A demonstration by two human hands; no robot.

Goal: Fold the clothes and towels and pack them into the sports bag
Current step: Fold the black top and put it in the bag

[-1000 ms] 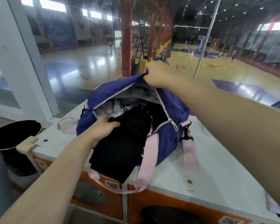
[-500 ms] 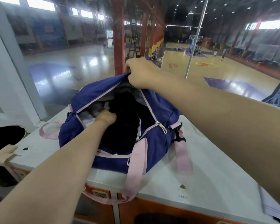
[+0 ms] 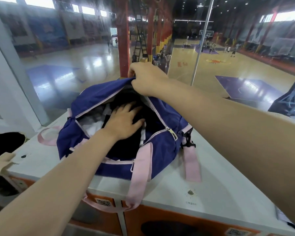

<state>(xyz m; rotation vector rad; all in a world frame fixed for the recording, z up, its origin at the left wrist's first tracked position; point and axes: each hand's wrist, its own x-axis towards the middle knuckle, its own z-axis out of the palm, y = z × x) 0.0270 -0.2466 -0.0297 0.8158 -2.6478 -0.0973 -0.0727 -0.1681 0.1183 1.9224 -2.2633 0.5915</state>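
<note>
Since a second ago the black garment (image 3: 126, 147) has gone from hanging over the bag's edge to sitting fully inside. Left hand (image 3: 124, 121) is now flat on top of it, fingers spread, pressing it down, I'd guess to pack it tight. Right hand (image 3: 146, 79) pinches the far rim of the sports bag (image 3: 162, 150) and lifts it, so the mouth stays open. Bag's navy with pink straps, sitting on the white counter (image 3: 220, 184), something white tucked beside the black.
</note>
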